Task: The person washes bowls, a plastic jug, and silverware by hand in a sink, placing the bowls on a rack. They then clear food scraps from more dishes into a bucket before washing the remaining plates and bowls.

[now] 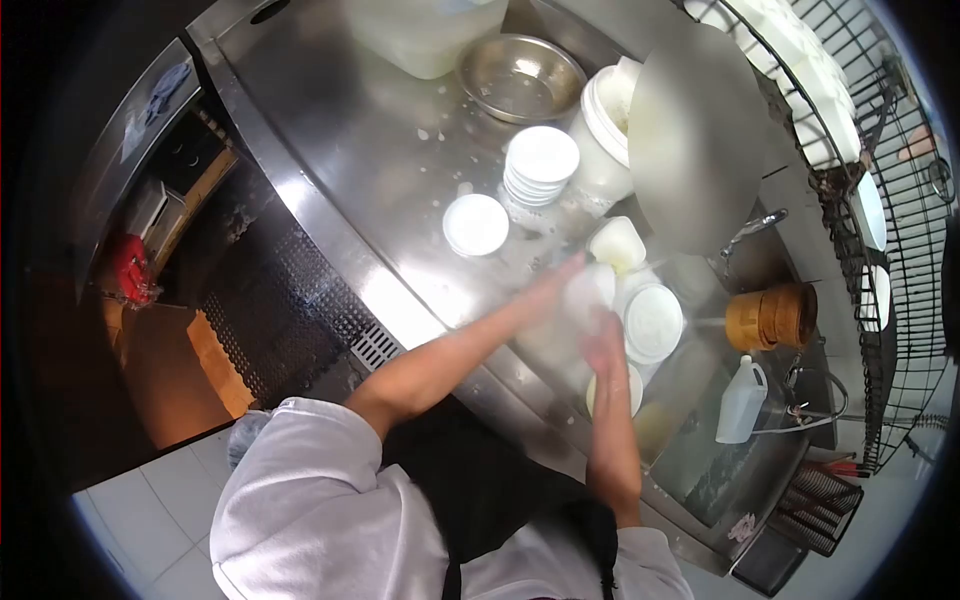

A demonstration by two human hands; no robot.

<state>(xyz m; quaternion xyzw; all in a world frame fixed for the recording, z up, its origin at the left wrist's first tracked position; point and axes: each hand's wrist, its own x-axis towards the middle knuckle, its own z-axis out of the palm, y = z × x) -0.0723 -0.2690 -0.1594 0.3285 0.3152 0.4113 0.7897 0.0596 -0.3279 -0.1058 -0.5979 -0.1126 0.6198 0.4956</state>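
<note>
Both hands meet at a white dish (590, 290) over the steel counter, smeared by motion. My left hand (555, 283) is at its left side, the fingers too blurred to read. On the dish's lower right edge is my right hand (603, 345), also blurred. Just right of them stands a stack of white round dishes (653, 323). A white squarish container (618, 245) with something yellowish by it lies above the hands. Below my right hand a pale round dish (615, 390) is partly hidden by the forearm. A white dish (476, 224) and another stack (541, 165) stand up-left.
On the steel counter (340, 130) are a metal bowl (522, 80), a white bucket (600, 130) and a translucent tub (430, 40). Right of the hands are a faucet (755, 230), bamboo steamers (772, 317), a white jug (742, 400) and a sink (700, 460). A wire rack (915, 300) holds dishes.
</note>
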